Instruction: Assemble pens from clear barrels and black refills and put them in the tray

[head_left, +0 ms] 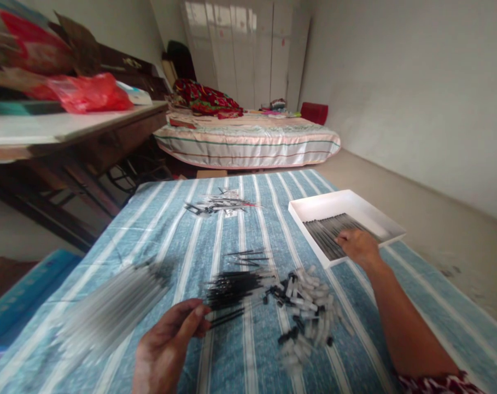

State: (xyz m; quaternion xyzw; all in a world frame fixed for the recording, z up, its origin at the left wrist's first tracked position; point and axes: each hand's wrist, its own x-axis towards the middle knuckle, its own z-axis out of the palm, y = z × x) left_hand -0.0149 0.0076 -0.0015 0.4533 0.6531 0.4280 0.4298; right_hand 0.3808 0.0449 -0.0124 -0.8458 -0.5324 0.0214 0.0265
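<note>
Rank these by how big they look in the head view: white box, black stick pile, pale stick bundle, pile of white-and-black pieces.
1. Pale stick bundle
2. White box and pile of white-and-black pieces: too alike to rank
3. Black stick pile

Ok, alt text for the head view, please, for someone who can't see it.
A person's left hand pinches thin black rods, while the right hand is over dark rods in a white box. On the striped cloth lie a blurred pale bundle, a black pile and small white-and-black pieces.
</note>
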